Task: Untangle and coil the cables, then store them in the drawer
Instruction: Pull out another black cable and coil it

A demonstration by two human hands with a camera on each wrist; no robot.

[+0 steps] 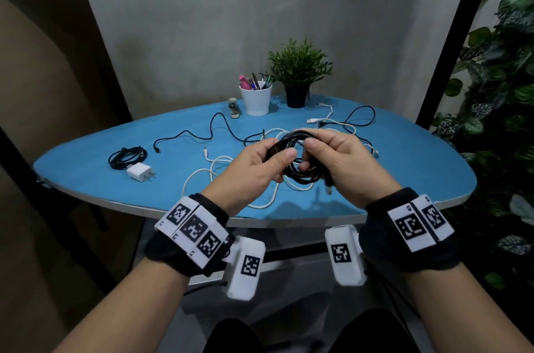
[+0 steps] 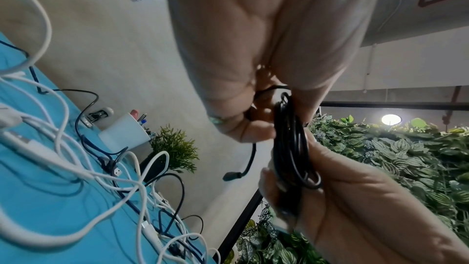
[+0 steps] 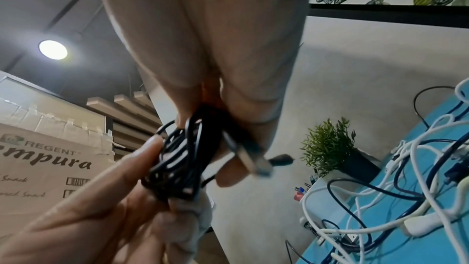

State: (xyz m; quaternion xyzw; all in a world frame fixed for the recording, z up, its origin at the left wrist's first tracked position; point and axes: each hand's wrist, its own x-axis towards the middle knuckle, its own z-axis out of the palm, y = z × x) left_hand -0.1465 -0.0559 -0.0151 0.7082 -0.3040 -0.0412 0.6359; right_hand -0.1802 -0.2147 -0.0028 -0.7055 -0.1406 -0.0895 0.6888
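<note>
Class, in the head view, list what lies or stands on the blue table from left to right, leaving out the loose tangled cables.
Coiled black cable → white charger → stapler → pen cup → potted plant.

Desk (image 1: 86, 176) bright blue w/ pale grey edge. Coil (image 1: 300, 156) held over it: black. Second coil (image 1: 127, 157) at left also black, charger (image 1: 139, 172) white. Loose cables: white (image 1: 202, 176) & black (image 1: 202, 133). Cup (image 1: 255, 100) white, w/ pink, blue & dark pens. Plant (image 1: 299, 63) green, pot black. Wrist bands (image 1: 193, 225) black w/ white blocks, b/w square marker patterns. Wall (image 1: 231, 20) grey.
</note>
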